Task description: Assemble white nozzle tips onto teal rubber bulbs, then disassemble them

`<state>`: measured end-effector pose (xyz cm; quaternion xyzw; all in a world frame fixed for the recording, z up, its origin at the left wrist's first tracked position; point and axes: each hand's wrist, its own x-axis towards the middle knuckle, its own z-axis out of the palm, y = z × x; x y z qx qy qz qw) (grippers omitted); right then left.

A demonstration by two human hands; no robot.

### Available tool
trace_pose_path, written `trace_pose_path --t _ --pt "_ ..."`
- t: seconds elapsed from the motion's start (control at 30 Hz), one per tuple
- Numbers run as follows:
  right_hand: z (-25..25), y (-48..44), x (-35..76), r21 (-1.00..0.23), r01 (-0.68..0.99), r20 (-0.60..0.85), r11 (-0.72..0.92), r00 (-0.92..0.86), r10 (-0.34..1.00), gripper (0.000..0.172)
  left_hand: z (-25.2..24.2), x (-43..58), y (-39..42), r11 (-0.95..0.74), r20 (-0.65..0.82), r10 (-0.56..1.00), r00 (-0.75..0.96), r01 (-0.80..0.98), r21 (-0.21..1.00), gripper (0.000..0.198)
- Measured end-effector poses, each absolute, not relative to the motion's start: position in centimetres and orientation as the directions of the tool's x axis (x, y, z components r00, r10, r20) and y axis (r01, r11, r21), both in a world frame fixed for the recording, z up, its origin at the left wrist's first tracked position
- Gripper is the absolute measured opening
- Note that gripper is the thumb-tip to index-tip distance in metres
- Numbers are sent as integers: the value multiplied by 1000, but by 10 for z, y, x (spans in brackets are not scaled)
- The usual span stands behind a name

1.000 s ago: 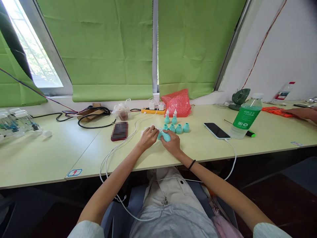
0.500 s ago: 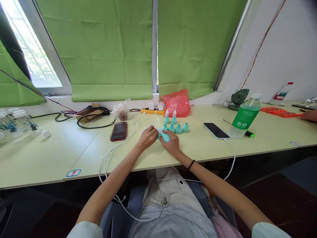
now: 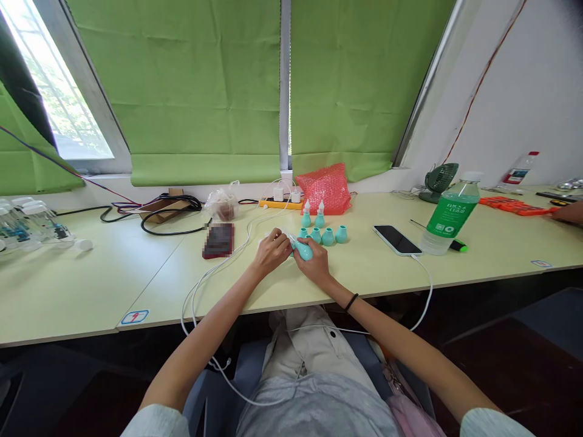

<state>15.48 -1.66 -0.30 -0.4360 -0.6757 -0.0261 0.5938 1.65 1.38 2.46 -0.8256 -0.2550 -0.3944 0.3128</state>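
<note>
Just above the table, my right hand is wrapped round a teal squeeze bulb, its rounded end towards me. My left hand is closed in a pinch at the clear nozzle on the bulb's other end; the fingers hide most of the nozzle. Just behind my hands stand several teal bulbs with open necks, one of them a teal bulb at the right end. Farther back, two bulbs with clear pointed tips, such as the tipped bulb, stand upright.
Red bubble wrap and a yellow power strip lie at the back. To the left are a dark phone, white cables and clear bottles. A white phone, a green-labelled bottle and a small fan are right.
Both hands stay almost in place on the bulb and nozzle. My left fingers have shifted slightly, and more of the clear nozzle shows between the hands.
</note>
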Motion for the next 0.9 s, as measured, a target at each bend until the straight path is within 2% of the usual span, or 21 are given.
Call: trace_pose_path --t 0.53,0.67,0.9 --pt "-3 -17 153 -553 542 797 633 122 591 15 25 18 9 -703 817 287 499 690 -174 12" --pt "-2 -19 153 -573 534 785 621 140 604 16 25 16 8 -723 793 289 537 665 -186 21" --pt "-1 -16 155 -616 516 762 595 197 617 18 22 16 15 -723 792 254 556 653 -226 19"
